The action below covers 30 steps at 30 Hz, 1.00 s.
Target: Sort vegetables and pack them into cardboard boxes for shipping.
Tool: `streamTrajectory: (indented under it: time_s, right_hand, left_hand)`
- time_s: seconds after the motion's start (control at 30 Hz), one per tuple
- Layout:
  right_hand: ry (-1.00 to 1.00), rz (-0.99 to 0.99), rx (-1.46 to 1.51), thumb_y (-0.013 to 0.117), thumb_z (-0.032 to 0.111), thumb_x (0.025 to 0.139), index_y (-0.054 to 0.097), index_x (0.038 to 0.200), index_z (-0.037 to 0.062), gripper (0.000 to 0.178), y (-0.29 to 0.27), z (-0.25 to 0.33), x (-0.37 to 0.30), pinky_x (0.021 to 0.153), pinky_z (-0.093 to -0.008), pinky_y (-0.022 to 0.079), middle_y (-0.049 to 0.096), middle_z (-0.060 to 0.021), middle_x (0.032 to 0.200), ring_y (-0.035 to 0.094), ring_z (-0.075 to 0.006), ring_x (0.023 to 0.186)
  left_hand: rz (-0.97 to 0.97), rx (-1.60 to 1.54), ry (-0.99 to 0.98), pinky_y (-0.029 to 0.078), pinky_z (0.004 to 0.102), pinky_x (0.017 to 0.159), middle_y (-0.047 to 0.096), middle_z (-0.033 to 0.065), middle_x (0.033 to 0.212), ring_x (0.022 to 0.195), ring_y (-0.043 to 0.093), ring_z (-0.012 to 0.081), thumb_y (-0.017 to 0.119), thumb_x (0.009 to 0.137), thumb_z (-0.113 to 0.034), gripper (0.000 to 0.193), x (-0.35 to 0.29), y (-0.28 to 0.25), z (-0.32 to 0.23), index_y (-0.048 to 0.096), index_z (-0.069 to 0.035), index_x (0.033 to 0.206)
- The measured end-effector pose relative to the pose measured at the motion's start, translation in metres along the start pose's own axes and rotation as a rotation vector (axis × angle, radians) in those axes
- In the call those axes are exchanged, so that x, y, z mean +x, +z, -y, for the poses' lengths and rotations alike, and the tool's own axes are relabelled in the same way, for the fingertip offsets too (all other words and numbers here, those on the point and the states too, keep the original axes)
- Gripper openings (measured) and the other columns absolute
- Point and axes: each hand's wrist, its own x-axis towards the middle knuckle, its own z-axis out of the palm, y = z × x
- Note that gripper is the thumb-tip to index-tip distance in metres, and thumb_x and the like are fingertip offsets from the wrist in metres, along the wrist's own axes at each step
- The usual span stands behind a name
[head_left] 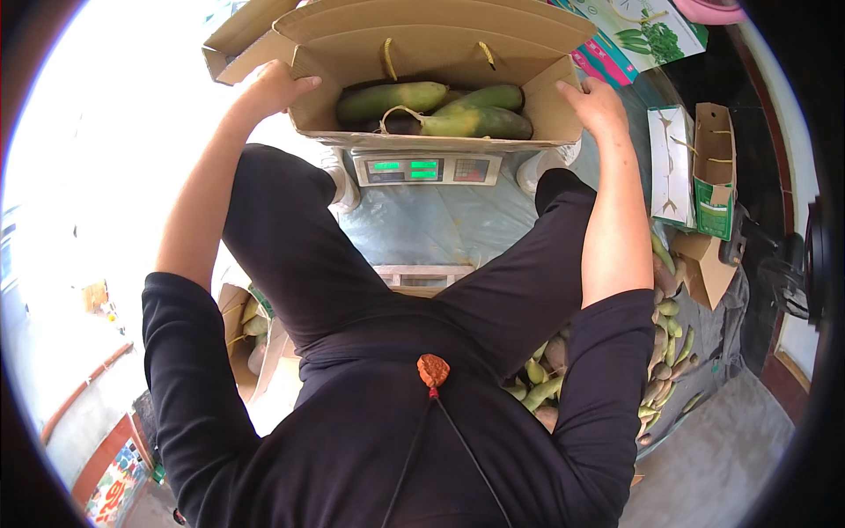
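Both our left hand (pixel 275 90) and right hand (pixel 600 106) grip opposite ends of one open carton (pixel 352 63), far centre; we count at least three long green vegetables (pixel 396 99) inside (one scale (pixel 427 169), just nearer, shows lit green digits).

black top (pixel 352 449) | elbow-length sleeves (pixel 189 352) | black trousers (pixel 295 238) | white shoes (pixel 346 191) | orange-brown pendant (pixel 432 369), red bead (pixel 433 393), dark cord (pixel 417 440)

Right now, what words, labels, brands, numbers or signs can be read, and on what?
None reads clearly enough to quote.
Green digits on the white rectangular weighing scale: too small and blurred.
Print on the pink-and-teal cardboard panel, upper right: too small.
White print on the green-fronted cardboard carton, right: too small.
Red marking on the colourful patterned sheet, lower left: tilted and blurred.
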Motion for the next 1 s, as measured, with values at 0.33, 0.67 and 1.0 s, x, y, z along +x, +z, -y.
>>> streamTrajectory:
  time_s: [0.33, 0.67, 1.0]
  right_hand:
    - [-0.017, 0.036, -0.098, 0.055, 0.049, 0.079, 0.065, 0.106, 0.0159, 0.043, 0.002, 0.010, -0.001, 0.080, -0.0420, 0.047, 0.064, -0.0118, 0.104, 0.060, -0.0287, 0.097]
    - [0.004, -0.002, -0.152, 0.052, 0.046, 0.082, 0.064, 0.110, 0.0190, 0.040, 0.003, 0.016, -0.001, 0.085, -0.0436, 0.045, 0.062, -0.0135, 0.109, 0.058, -0.0308, 0.104]
    - [-0.164, -0.110, -0.115, 0.054, 0.042, 0.082, 0.064, 0.107, 0.0139, 0.039, -0.011, 0.028, -0.018, 0.082, -0.0420, 0.044, 0.064, -0.0175, 0.100, 0.059, -0.0355, 0.096]
  left_hand:
    - [0.061, 0.039, -0.059, 0.050, 0.0368, 0.062, 0.059, 0.0113, 0.053, 0.054, 0.060, 0.0215, 0.059, 0.082, -0.043, 0.049, 0.003, 0.000, -0.001, 0.063, 0.003, 0.063]
    - [0.110, 0.151, 0.010, 0.050, 0.0361, 0.060, 0.063, 0.0097, 0.070, 0.065, 0.061, 0.0228, 0.054, 0.087, -0.040, 0.038, 0.001, -0.007, 0.001, 0.068, -0.005, 0.082]
    - [-0.073, -0.051, -0.025, 0.050, 0.0390, 0.067, 0.064, 0.0151, 0.070, 0.068, 0.063, 0.0258, 0.061, 0.081, -0.042, 0.046, -0.002, -0.016, 0.026, 0.066, 0.003, 0.076]
